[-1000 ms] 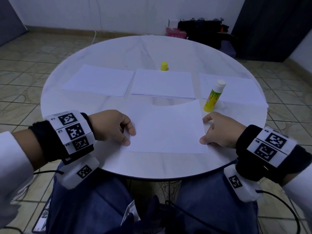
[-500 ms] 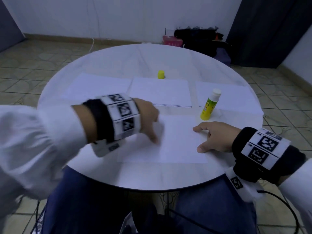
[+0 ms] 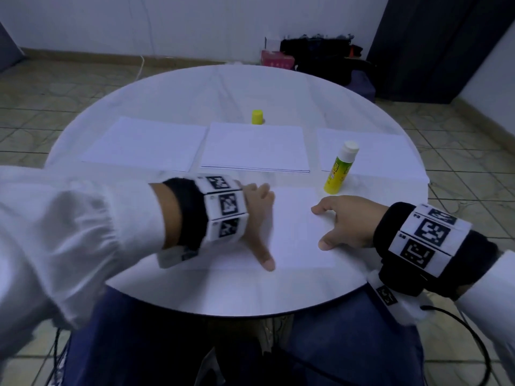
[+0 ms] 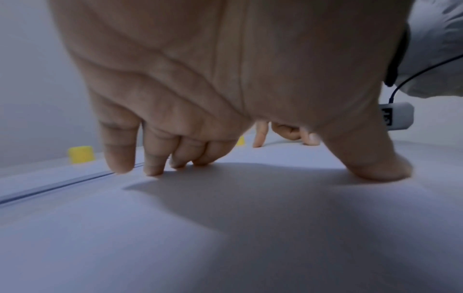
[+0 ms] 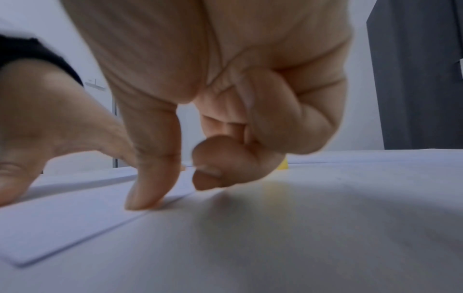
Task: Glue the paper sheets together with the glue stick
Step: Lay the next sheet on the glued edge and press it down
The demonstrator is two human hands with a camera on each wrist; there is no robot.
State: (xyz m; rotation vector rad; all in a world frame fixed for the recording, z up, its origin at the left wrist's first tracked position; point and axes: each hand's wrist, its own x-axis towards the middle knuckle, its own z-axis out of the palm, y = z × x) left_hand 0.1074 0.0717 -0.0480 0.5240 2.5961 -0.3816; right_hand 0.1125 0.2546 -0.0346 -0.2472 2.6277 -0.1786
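A white paper sheet lies near the table's front edge. My left hand presses down on its middle, its fingertips and spread thumb on the paper. My right hand touches the sheet's right edge with thumb and straight index finger, the other fingers curled and holding nothing. The yellow glue stick stands upright and uncapped just beyond my right hand. Its yellow cap stands farther back. Further sheets lie in a row behind: left sheet, middle stack, right sheet.
The round white table ends close to my lap. Beyond it, dark bags and a pink box sit on the tiled floor by the wall. A cable hangs from my right wrist.
My left hand left the sheet's left edge, swept right across the sheet and now presses on its middle. My right hand stayed at the right edge and stretched out its index finger.
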